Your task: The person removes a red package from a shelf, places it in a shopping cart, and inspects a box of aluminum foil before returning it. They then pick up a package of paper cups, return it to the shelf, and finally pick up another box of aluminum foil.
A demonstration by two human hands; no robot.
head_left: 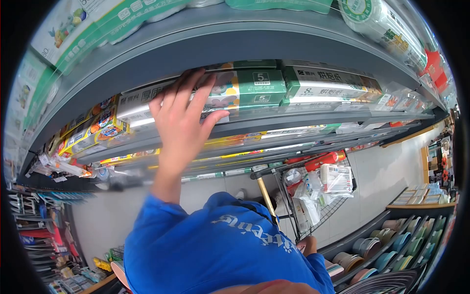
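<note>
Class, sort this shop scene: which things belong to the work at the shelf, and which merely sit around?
Belonging to the work:
- left hand, fingers spread
- green-and-white box under its fingertips
- shelf carrying that box

Merely around:
- yellow boxes further along
- wrapped packs on the shelf above
- trolley holding goods
- stacked bowls at lower right

We find the boxes packed end to end, with the upper shelf close over them (barely a gap). Open floor lies beside the trolley, which stands in the aisle.
</note>
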